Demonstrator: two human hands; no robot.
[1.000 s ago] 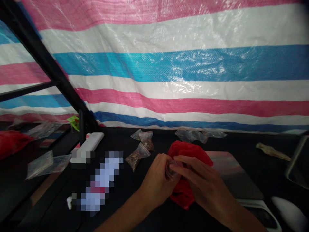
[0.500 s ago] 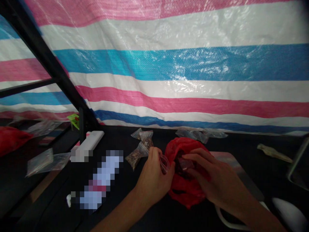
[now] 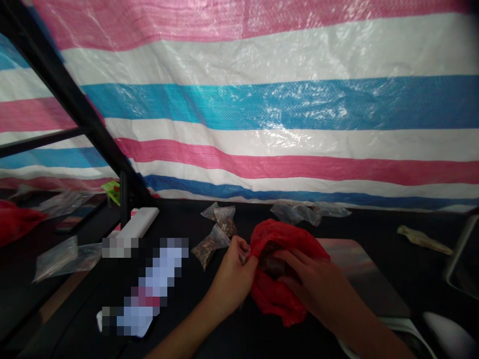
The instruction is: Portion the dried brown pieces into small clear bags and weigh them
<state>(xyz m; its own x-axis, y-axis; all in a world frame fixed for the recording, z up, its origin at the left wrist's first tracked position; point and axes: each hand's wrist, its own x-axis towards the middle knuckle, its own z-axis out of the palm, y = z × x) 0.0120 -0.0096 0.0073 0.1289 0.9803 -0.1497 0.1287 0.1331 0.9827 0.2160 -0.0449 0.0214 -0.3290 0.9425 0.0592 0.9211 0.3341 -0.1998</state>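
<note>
My left hand (image 3: 234, 271) pinches a small clear zip bag (image 3: 244, 252) by its mouth, right beside the rim of a red plastic bag (image 3: 279, 232). The red bag stands open on the black table, with dark contents (image 3: 270, 254) that I cannot make out. My right hand (image 3: 318, 281) reaches into it, fingers curled round something clear and blurred. Left of my left hand lies a small zip bag of brown dried bits (image 3: 209, 247). Behind it is another filled zip bag (image 3: 225, 220), with a third one partly hidden.
Crumpled clear bags (image 3: 295, 213) lie by the striped tarp (image 3: 262, 109). A flat grey board (image 3: 359, 269) is right of the red bag. On the left are a blurred-out phone-like object (image 3: 155, 279), a white box (image 3: 144, 222), flat clear bags (image 3: 56, 259) and a black frame post (image 3: 75, 94).
The red bag and both hands have shifted slightly left and down in view. My right fingers are deeper in the red bag. The zip bag's mouth looks narrower in my left hand.
</note>
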